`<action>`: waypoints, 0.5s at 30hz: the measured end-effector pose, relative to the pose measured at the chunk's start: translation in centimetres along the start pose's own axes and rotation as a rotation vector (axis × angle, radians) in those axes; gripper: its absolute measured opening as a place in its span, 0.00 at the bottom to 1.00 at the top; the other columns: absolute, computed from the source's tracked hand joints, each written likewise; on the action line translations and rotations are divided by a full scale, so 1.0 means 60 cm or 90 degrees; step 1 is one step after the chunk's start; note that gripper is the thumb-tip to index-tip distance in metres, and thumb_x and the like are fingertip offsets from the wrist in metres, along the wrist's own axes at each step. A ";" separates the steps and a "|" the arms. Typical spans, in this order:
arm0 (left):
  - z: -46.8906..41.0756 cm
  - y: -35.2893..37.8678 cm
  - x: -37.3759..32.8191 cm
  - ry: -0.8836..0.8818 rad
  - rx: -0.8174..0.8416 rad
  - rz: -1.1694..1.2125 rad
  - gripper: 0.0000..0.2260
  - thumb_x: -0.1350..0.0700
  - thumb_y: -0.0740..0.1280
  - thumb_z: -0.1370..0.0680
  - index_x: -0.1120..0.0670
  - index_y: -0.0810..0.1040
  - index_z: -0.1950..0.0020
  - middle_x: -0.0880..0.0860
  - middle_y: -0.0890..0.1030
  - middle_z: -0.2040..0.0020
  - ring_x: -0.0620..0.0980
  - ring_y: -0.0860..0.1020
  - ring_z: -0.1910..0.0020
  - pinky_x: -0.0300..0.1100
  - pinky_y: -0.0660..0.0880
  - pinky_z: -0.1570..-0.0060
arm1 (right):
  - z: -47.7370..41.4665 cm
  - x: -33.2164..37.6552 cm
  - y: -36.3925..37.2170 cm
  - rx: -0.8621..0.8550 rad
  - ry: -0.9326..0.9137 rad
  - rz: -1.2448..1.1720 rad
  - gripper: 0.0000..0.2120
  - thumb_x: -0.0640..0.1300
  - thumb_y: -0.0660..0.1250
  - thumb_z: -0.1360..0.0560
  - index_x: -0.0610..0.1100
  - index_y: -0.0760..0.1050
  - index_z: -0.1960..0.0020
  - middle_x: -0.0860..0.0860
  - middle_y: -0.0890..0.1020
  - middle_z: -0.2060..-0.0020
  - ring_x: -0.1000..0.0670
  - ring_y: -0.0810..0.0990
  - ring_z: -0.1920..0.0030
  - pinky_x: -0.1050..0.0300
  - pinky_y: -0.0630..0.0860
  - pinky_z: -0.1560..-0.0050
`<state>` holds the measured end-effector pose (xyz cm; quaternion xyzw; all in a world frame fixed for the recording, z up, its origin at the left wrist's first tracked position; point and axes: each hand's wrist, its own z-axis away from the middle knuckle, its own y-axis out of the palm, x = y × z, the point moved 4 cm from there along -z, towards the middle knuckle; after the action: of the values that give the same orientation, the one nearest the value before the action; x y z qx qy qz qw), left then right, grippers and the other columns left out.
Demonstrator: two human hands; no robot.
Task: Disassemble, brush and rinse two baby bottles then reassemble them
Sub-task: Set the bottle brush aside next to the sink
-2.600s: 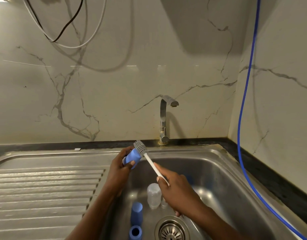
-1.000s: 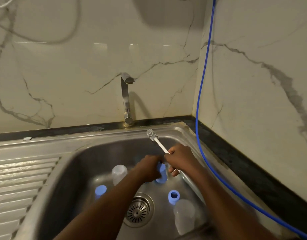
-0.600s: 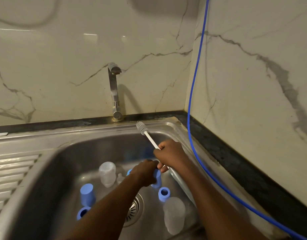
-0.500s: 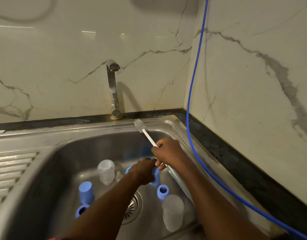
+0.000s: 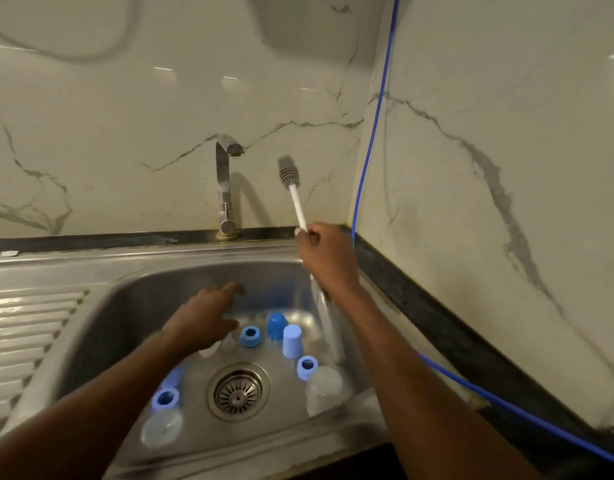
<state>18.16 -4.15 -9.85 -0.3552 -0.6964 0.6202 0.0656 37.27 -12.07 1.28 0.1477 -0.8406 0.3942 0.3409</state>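
Observation:
Baby bottle parts lie scattered in the steel sink. Two blue caps stand near the middle, with blue collar rings around them. One clear bottle body lies at the right, another at the front left. My right hand grips the white handle of a bottle brush, its grey head raised beside the tap. My left hand hovers over the sink with relaxed fingers and holds nothing.
A chrome tap stands at the back rim, with no water visible. The drain strainer sits in the sink floor. A ribbed draining board lies to the left. A blue cable runs down the right wall along the dark counter edge.
My left hand has let go of the blue cap, which now stands in the sink. My right hand has lifted the brush up toward the tap.

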 end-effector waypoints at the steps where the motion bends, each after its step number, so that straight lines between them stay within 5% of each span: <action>1: 0.013 -0.011 0.001 -0.004 -0.029 0.030 0.27 0.55 0.75 0.28 0.47 0.71 0.31 0.51 0.80 0.39 0.49 0.79 0.43 0.47 0.76 0.43 | -0.005 0.009 -0.017 -0.015 -0.003 0.000 0.15 0.49 0.63 0.25 0.44 0.70 0.67 0.48 0.79 0.69 0.42 0.79 0.62 0.55 0.73 0.63; 5: 0.054 -0.052 -0.008 -0.023 -0.156 0.150 0.20 0.59 0.73 0.26 0.51 0.74 0.35 0.50 0.80 0.47 0.47 0.79 0.52 0.42 0.74 0.50 | -0.037 0.029 -0.109 -0.079 0.011 0.011 0.13 0.55 0.61 0.34 0.50 0.79 0.57 0.46 0.84 0.62 0.41 0.83 0.59 0.47 0.81 0.53; 9: 0.074 -0.094 -0.017 -0.047 -0.283 0.288 0.16 0.60 0.70 0.23 0.50 0.75 0.36 0.45 0.78 0.54 0.42 0.78 0.58 0.35 0.72 0.59 | -0.049 0.003 -0.185 -0.114 0.037 0.117 0.12 0.55 0.60 0.34 0.50 0.78 0.58 0.48 0.84 0.61 0.42 0.83 0.59 0.48 0.80 0.51; 15: 0.118 -0.099 -0.002 -0.077 -0.404 0.352 0.14 0.62 0.67 0.21 0.52 0.74 0.37 0.45 0.78 0.60 0.41 0.78 0.61 0.33 0.70 0.63 | -0.029 -0.090 -0.195 -0.014 0.145 0.268 0.11 0.50 0.63 0.31 0.45 0.78 0.53 0.46 0.83 0.57 0.43 0.82 0.57 0.52 0.78 0.52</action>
<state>12.01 -9.90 -5.97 -0.4944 -0.7337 0.3890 -0.2569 48.00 -18.40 4.91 -0.0803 -0.8131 0.4617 0.3453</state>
